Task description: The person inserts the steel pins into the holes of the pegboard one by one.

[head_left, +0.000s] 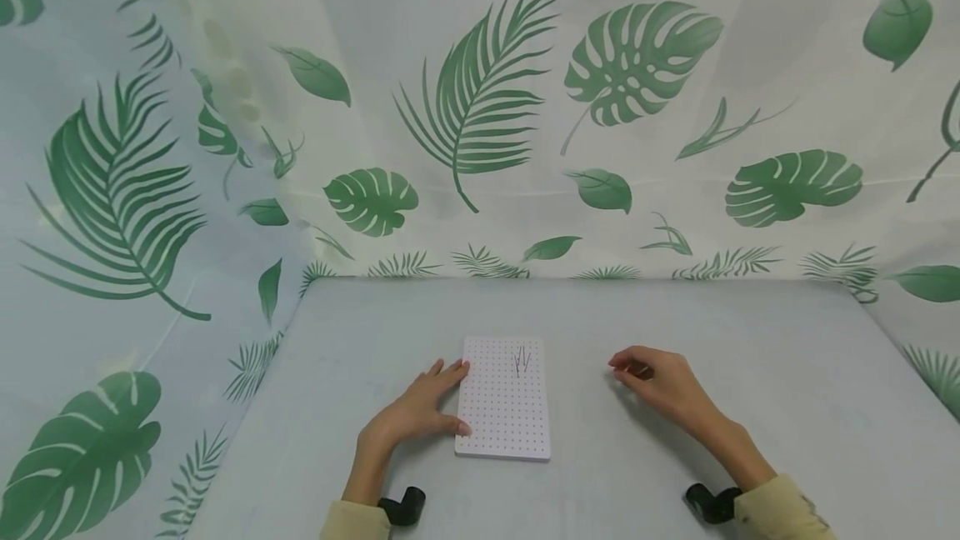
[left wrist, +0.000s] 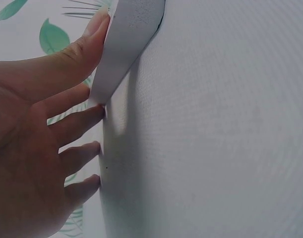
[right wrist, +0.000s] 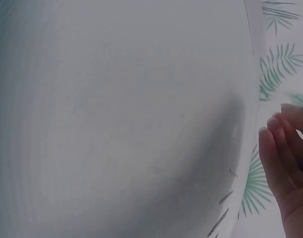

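Observation:
A white pegboard (head_left: 502, 415) with rows of small holes lies flat on the table. Several thin dark pins (head_left: 518, 363) stand near its upper right corner. My left hand (head_left: 420, 407) touches the board's left edge with spread fingers, the thumb resting at the lower left. In the left wrist view the thumb (left wrist: 94, 37) lies against the board's side (left wrist: 121, 44). My right hand (head_left: 663, 382) is over the table right of the board, thumb and fingertips brought together. Whether a thin pin is between them is too small to tell.
In the right wrist view several thin dark slivers (right wrist: 218, 221) lie on the pale table (right wrist: 116, 99). A leaf-printed curtain (head_left: 495, 232) hangs behind the table's back edge and along its sides. Black wrist devices (head_left: 405, 507) show at both cuffs.

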`<state>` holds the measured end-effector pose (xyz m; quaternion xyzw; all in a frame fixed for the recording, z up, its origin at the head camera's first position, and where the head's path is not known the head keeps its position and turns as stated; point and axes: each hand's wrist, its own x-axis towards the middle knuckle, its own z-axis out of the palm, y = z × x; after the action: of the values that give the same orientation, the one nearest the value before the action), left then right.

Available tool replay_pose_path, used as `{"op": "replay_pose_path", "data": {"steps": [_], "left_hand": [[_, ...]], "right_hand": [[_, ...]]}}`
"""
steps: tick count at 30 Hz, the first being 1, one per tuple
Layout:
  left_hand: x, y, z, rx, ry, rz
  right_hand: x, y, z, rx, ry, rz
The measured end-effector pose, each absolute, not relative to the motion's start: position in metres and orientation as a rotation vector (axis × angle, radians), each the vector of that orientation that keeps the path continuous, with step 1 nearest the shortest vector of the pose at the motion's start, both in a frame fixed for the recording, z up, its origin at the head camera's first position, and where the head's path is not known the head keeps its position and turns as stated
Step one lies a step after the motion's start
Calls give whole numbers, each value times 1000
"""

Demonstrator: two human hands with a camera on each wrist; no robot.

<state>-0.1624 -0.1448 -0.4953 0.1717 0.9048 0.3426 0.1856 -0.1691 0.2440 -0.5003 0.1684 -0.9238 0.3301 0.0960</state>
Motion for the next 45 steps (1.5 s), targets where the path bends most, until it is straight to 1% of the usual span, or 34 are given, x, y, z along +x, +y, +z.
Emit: {"op": "replay_pose_path", "data": {"steps": [20,26,34,45], "left_hand": [[-168,-146,-494,503,2543,975],[-165,-146,-494,496,2531,1003],[-162,-147,-501,492,2519,987],[-162,-145,-499,480,2524,979]], "right_hand": [[-177,294,-495,488,-2922,878],[-184,300,-500,502,-3018,917],[-184,302,-512,520,-3085,894],[-187,303,-512,590,-3044,881]]}}
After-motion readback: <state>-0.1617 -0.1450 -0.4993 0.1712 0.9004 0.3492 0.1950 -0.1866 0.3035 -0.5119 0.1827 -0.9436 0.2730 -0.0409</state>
